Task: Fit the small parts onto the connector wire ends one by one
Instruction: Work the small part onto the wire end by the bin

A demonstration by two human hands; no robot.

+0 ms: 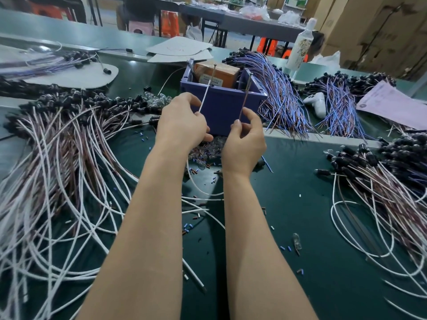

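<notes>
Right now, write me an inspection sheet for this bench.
Surface: green mat, littered with tiny coloured bits.
Job's things: white wire and brown wire held upright; clear small parts heaped below the hands.
Clutter: blue bin, paper sheet, white bottle.
Hands: left hand pinches the white wire; right hand pinches the brown wire.
Cables: white wire bundles on both sides; blue-purple bundle right of the bin.
Surroundings: cardboard boxes, further tables.
</notes>
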